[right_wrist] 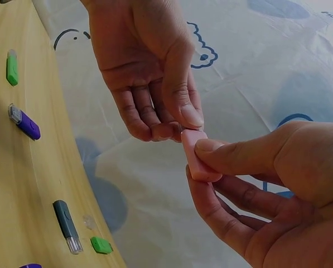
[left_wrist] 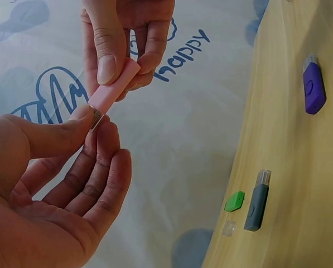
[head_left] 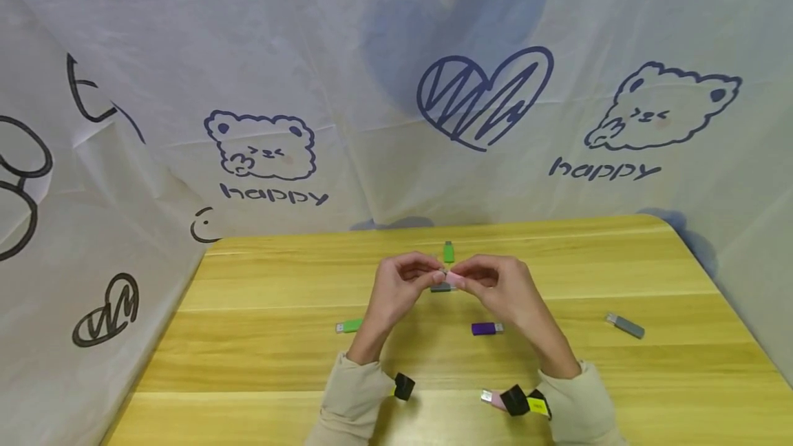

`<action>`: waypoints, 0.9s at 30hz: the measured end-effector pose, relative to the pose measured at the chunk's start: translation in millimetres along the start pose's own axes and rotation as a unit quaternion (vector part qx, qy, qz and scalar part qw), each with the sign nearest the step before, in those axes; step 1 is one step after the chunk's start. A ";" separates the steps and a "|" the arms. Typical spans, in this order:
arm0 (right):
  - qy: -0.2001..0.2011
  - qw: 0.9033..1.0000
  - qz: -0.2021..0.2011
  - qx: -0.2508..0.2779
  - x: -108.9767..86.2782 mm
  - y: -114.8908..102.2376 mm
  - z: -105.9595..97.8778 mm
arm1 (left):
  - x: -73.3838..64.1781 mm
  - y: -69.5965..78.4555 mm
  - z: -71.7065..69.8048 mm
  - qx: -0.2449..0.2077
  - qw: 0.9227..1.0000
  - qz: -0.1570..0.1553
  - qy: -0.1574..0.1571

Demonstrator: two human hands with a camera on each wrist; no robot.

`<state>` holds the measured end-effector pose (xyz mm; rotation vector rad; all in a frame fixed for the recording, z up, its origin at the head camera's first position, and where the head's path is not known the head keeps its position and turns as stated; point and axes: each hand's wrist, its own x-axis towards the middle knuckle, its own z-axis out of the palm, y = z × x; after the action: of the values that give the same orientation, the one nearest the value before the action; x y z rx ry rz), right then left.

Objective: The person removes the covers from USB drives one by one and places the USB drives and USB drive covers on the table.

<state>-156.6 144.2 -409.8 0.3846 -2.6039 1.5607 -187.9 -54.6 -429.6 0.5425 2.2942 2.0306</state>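
Observation:
Above the far half of the table, a pink USB flash drive (left_wrist: 115, 88) is held between both hands. My left hand (head_left: 396, 288) pinches its metal plug end between thumb and fingers. The pink body is pinched by my right hand (head_left: 504, 288), thumb on top, as the right wrist view shows. Fingertips hide most of the plug. Beneath the hands lies a dark grey flash drive (left_wrist: 257, 206). Close to it are a green flash drive (head_left: 449, 252) and a small clear piece (right_wrist: 88, 222), perhaps a cap.
On the wooden table (head_left: 260, 363) lie a purple flash drive (head_left: 483, 329), a green one (head_left: 352, 325) at left and a grey one (head_left: 627, 325) at right. Another pink drive (head_left: 495, 399) is near the right wrist strap. A printed cloth (head_left: 372, 177) hangs behind.

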 end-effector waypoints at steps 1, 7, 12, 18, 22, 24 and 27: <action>0.000 1.000 0.001 0.000 0.0 -0.5 0.0 | -0.4 0.7 -0.2 0.000 1.000 -0.001 0.001; -0.001 1.000 -0.001 -0.006 -0.7 -3.5 0.0 | -2.0 2.9 -1.1 0.004 1.000 0.001 0.003; -0.001 1.000 0.003 -0.006 -2.1 -5.8 -0.9 | -2.5 5.4 -0.3 0.004 1.000 -0.002 0.007; -0.003 1.000 0.009 0.002 -3.5 -8.3 -1.0 | -3.2 8.0 0.8 0.005 1.000 -0.011 0.012; -0.005 1.000 0.016 0.004 -4.1 -10.4 -1.0 | -3.8 8.0 2.6 0.006 1.000 -0.012 0.019; -0.008 1.000 0.022 0.008 -4.2 -11.4 -1.1 | -3.9 8.1 2.3 0.006 1.000 -0.013 0.016; -0.014 0.999 0.031 0.010 -5.1 -11.8 -3.8 | -4.0 7.0 -3.5 0.004 1.000 -0.014 0.018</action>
<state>-148.9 143.2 -398.9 0.3322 -2.6469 1.6139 -183.4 -58.5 -423.2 0.4750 2.3175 2.0350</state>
